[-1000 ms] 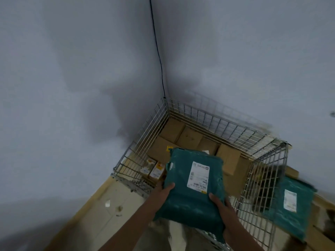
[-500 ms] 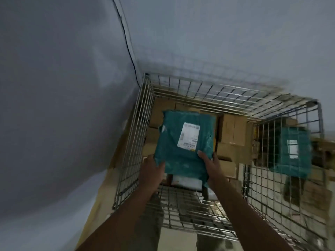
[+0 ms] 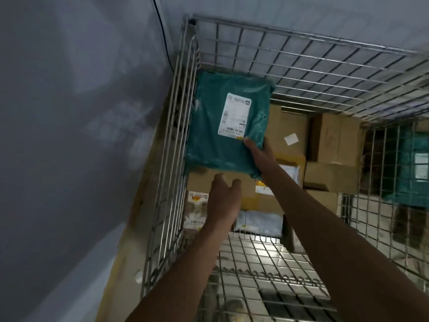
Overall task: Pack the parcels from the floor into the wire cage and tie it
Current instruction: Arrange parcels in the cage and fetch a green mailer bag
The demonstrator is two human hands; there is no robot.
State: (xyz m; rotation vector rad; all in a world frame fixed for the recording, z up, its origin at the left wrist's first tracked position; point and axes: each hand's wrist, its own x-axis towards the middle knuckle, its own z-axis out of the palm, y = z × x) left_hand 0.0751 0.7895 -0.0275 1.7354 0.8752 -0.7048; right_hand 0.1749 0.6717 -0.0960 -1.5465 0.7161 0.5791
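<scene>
A teal plastic mailer [image 3: 216,126] with a white label hangs inside the wire cage [image 3: 301,56], against its left wall near the far left corner. My right hand [image 3: 260,154] is shut on the mailer's lower right corner. My left hand [image 3: 224,203] hovers just below the mailer with fingers apart, off the parcel. Under them lie several brown cardboard boxes [image 3: 332,138] and a pale padded bag [image 3: 260,220] stacked on the cage floor.
Grey walls meet in a corner behind the cage, with a black cable [image 3: 162,33] running down. A second teal mailer [image 3: 415,168] rests outside the right cage wall. The cage's folded front panel [image 3: 267,270] lies below my arms.
The teal mailer has moved forward and down into the cage's far left side. My left hand has let go of it; only my right hand still holds it.
</scene>
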